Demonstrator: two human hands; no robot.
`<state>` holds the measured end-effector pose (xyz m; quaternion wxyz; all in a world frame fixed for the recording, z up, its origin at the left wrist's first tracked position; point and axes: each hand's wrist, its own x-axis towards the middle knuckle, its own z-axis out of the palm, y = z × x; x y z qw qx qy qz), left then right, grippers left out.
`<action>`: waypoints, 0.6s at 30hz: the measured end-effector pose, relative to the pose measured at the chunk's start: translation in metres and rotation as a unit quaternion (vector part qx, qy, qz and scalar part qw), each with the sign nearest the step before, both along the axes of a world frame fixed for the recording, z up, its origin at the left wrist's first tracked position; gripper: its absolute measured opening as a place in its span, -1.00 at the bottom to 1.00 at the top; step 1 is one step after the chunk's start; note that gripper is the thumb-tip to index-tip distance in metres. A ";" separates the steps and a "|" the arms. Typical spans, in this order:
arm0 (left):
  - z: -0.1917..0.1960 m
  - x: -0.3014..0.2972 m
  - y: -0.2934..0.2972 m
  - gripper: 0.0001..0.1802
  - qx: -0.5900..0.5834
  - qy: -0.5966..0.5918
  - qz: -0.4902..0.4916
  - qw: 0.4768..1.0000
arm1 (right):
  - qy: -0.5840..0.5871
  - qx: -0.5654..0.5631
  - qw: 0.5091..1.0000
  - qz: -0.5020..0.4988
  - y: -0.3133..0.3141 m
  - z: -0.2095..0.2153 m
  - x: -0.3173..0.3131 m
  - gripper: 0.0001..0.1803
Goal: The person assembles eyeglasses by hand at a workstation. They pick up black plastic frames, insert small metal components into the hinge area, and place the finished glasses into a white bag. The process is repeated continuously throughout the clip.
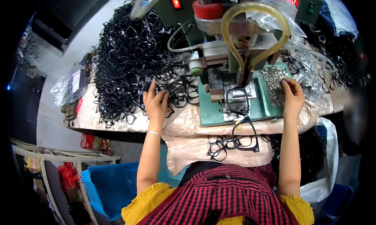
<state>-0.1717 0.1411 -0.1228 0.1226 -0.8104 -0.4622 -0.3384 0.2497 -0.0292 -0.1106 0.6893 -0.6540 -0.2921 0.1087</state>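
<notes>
My left hand (156, 103) is over the edge of a large heap of black eyeglass frames (133, 60). Its fingers are apart, a black cover sits on one fingertip, and I see nothing held in it. At the right, my right hand (293, 96) has thumb and fingers pinched together at the rim of a green tray of small metal pieces (274, 82); anything between the fingertips is too small to make out. Between the hands, one black eyeglass frame (246, 118) rests at the press's fixture, one rim under the head and the other hanging over the front edge, touched by neither hand.
The green press (207, 113) stands ahead with a yellowish hose (284, 21) looped in front. Several loose frames (219, 146) lie on the covered ledge near my lap. A blue crate (113, 186) is at lower left, and a white bag of black frames (331, 154) at right.
</notes>
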 end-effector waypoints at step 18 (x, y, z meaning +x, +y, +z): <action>0.009 0.097 -0.049 -0.83 -0.330 -0.616 -0.131 0.703 | -0.031 0.078 0.976 0.198 0.020 0.079 -0.095 -0.56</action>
